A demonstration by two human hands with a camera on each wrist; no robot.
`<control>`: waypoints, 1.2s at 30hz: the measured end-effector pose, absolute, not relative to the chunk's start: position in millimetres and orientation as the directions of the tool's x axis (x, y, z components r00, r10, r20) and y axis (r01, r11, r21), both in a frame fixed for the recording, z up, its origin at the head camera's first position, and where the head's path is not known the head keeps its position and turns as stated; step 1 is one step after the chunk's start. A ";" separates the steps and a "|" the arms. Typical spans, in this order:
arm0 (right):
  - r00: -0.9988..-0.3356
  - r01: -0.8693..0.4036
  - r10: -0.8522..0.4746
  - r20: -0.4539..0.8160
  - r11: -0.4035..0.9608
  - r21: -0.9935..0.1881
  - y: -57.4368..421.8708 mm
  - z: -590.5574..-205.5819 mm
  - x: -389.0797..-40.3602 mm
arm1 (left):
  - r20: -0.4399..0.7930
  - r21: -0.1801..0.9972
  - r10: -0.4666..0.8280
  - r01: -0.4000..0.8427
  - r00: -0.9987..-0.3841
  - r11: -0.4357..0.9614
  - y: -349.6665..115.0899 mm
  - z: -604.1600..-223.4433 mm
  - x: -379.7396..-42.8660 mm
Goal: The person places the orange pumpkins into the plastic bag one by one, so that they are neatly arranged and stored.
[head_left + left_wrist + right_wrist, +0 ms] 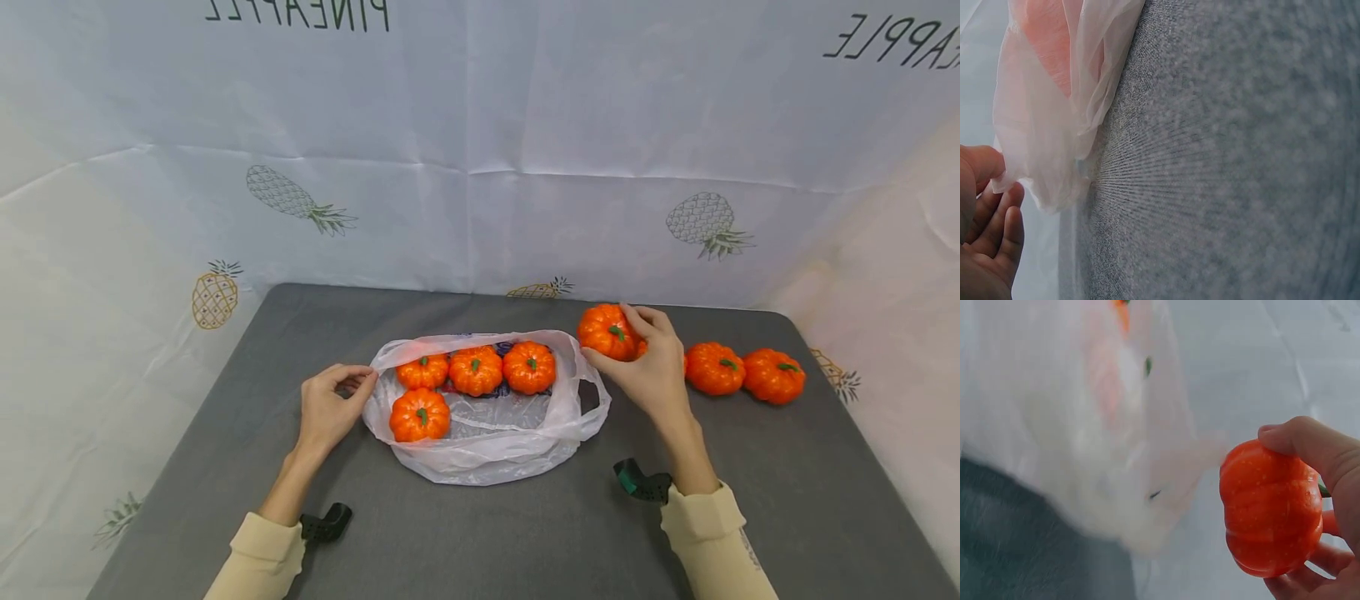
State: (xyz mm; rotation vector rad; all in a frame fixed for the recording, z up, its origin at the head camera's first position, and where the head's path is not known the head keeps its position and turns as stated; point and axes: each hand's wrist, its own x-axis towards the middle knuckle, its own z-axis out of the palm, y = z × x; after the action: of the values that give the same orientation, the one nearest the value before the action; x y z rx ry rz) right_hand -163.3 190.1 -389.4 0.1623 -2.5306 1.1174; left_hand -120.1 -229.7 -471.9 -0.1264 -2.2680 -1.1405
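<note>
A white translucent plastic bag [480, 462] lies with its mouth spread wide, and several small orange pumpkins [476, 371] with green stems sit inside it. My left hand [330, 406] pinches the bag's left rim between thumb and fingers; the left wrist view shows the thin plastic [1041, 137] caught there. In my right hand [647, 367], thumb and fingers grip another orange pumpkin [602, 331], raised beside the bag's right handle. The right wrist view shows this pumpkin [1270, 509] close to the bag [1085, 425], its stem partly behind the hand.
Right of my right hand, two pumpkins [716, 368] sit side by side on the grey table [480, 550]; more orange shows partly hidden behind the hand. A white cloth [465, 225] printed with pineapples hangs along the table's back. Dark devices [326, 523] are on both wrists.
</note>
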 end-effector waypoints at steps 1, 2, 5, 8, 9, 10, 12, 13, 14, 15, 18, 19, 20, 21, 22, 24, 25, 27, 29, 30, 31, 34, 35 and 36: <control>-0.924 -0.262 0.032 0.381 0.671 -0.694 188.1 -387.3 -161.2 | 0.545 0.703 -0.172 0.335 -0.821 0.628 -229.7 -471.9 -120.1; -0.922 -0.276 0.022 0.386 0.662 -0.697 185.9 -385.5 -159.1 | 0.545 0.702 -0.171 0.335 -0.821 0.628 -229.7 -471.9 -120.1; -0.917 -0.314 -0.011 0.399 0.636 -0.705 179.5 -381.6 -153.5 | 0.543 0.702 -0.169 0.334 -0.823 0.629 -229.5 -471.4 -119.6; -0.911 -0.348 -0.044 0.410 0.614 -0.708 173.1 -380.2 -149.1 | 0.542 0.702 -0.168 0.335 -0.823 0.629 -229.5 -470.9 -119.4; -0.910 -0.357 -0.054 0.412 0.609 -0.708 170.9 -379.8 -147.6 | 0.543 0.702 -0.168 0.335 -0.823 0.629 -229.5 -470.7 -119.4; -0.909 -0.365 -0.065 0.412 0.604 -0.709 168.8 -379.5 -146.1 | 0.544 0.701 -0.167 0.336 -0.822 0.629 -229.5 -470.6 -119.5; -0.910 -0.374 -0.086 0.405 0.592 -0.714 164.6 -378.9 -142.7 | 0.546 0.701 -0.168 0.337 -0.821 0.628 -229.6 -470.7 -119.6; -0.910 -0.379 -0.095 0.403 0.587 -0.716 162.4 -378.3 -140.8 | 0.546 0.701 -0.168 0.338 -0.821 0.628 -229.6 -470.8 -119.7; -0.912 -0.379 -0.103 0.397 0.583 -0.718 160.5 -377.7 -138.7 | 0.547 0.700 -0.167 0.338 -0.820 0.629 -229.7 -470.8 -119.8; -0.914 -0.379 -0.111 0.391 0.580 -0.721 158.7 -377.6 -137.2 | 0.547 0.700 -0.167 0.340 -0.820 0.628 -229.7 -470.9 -119.9; -0.915 -0.386 -0.135 0.380 0.567 -0.728 152.7 -377.6 -133.0 | 0.548 0.702 -0.166 0.342 -0.820 0.625 -229.7 -470.7 -120.0; -0.915 -0.390 -0.144 0.378 0.563 -0.729 150.4 -377.9 -131.8 | 0.548 0.702 -0.165 0.344 -0.820 0.624 -229.7 -470.5 -120.0; -0.914 -0.394 -0.153 0.376 0.559 -0.730 148.2 -378.6 -131.0 | 0.548 0.702 -0.165 0.345 -0.820 0.623 -229.8 -470.4 -119.9; -0.911 -0.401 -0.163 0.378 0.553 -0.730 145.7 -379.3 -130.1 | 0.549 0.702 -0.164 0.346 -0.820 0.622 -229.7 -470.2 -119.9; -0.909 -0.409 -0.173 0.380 0.549 -0.729 142.9 -379.9 -128.9 | 0.549 0.702 -0.163 0.346 -0.820 0.623 -229.7 -470.0 -119.7; -0.902 -0.426 -0.193 0.387 0.545 -0.722 137.0 -381.7 -126.5 | 0.549 0.700 -0.162 0.346 -0.820 0.624 -229.6 -469.7 -119.5; -0.899 -0.434 -0.202 0.389 0.541 -0.721 133.9 -382.4 -125.1 | 0.549 0.700 -0.161 0.346 -0.820 0.625 -229.6 -469.6 -119.4; -0.891 -0.451 -0.223 0.395 0.534 -0.715 127.7 -384.9 -122.7 | 0.549 0.699 -0.162 0.345 -0.820 0.626 -229.4 -469.5 -119.3; -0.885 -0.464 -0.246 0.395 0.522 -0.715 121.6 -387.7 -121.0 | 0.548 0.700 -0.163 0.343 -0.820 0.626 -229.3 -469.4 -119.2; -0.884 -0.468 -0.257 0.391 0.514 -0.719 118.8 -389.3 -120.2 | 0.548 0.699 -0.163 0.342 -0.821 0.628 -229.2 -469.4 -119.2; -0.883 -0.470 -0.266 0.387 0.512 -0.719 116.1 -390.8 -119.5 | 0.548 0.698 -0.164 0.340 -0.820 0.630 -229.1 -469.4 -119.1; -0.882 -0.472 -0.286 0.375 0.514 -0.717 108.7 -395.6 -117.8 | 0.548 0.694 -0.165 0.336 -0.820 0.636 -228.7 -469.3 -118.9; -0.882 -0.472 -0.290 0.373 0.515 -0.716 106.6 -397.2 -117.3 | 0.549 0.693 -0.165 0.336 -0.819 0.638 -228.6 -469.2 -118.8; -0.883 -0.470 -0.291 0.369 0.517 -0.716 104.7 -398.4 -116.5 | 0.549 0.693 -0.166 0.335 -0.819 0.638 -228.6 -469.2 -118.7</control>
State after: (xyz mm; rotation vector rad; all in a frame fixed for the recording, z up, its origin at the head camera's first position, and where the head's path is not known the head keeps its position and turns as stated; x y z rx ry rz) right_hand -116.5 104.7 -398.4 0.6491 -2.5545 1.2981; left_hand -118.7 -228.6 -469.2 -0.1311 -2.2734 -1.1231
